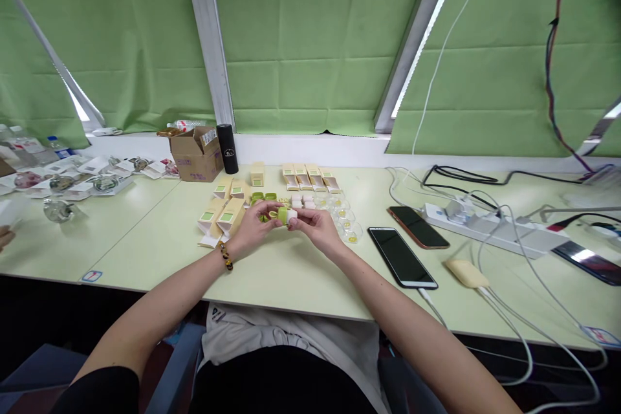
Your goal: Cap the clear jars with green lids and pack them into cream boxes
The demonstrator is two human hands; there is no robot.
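Note:
My left hand (pixel 253 230), with a beaded bracelet on its wrist, pinches a small green case (pixel 282 214) that has a loop at one end. My right hand (pixel 317 229) has its fingertips closed on a small white piece (pixel 292 214) at the case's right end. Whether the two are joined cannot be made out. Just beyond my hands lie green cases (pixel 270 196), white pieces (pixel 307 197) and clear plastic domes with yellow centres (pixel 343 214). Cream boxes with green labels (pixel 231 215) stand left of my left hand, and more cream boxes (pixel 310 177) are at the back.
To the right are a phone (pixel 402 256), a second phone (pixel 419 226), a yellow charger (pixel 466 273) and a power strip (pixel 490 231) with trailing cables. A cardboard box (pixel 196 155) and a black bottle (pixel 227 149) stand at the back. Another person's hand (pixel 6 237) shows at far left.

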